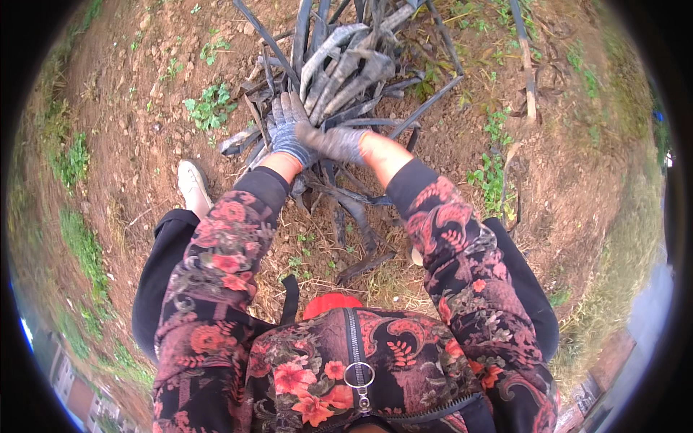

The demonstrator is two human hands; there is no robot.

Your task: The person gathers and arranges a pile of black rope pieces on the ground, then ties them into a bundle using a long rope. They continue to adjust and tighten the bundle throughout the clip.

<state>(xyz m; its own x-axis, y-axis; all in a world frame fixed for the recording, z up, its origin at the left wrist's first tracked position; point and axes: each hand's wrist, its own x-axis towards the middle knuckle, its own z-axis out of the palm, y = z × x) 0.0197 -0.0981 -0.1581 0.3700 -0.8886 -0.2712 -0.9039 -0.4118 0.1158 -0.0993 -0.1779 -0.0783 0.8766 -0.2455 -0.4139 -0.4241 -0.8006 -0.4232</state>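
A tangled bundle of flattened black plastic tubing [346, 70], like drip irrigation tape and smeared with dry soil, lies on the ground before me. My left hand [288, 127], in a grey knit glove with a dirty palm side, stretches its fingers out flat over the bundle's near left side. Across its wrist end comes my right hand [338, 143], gloved likewise and blurred, its fingers meeting the left glove. Whether either hand touches the tubing under it cannot be told. Loose tubing ends [357, 214] trail from the bundle towards me.
Bare brown soil [146, 97] with small weeds [210, 106] surrounds the bundle. One long strip of tubing [524, 59] lies off to the right. A light shoe [192, 184] is at my left, and a red object [331, 304] shows below my jacket front. Dry grass [612, 303] borders the right.
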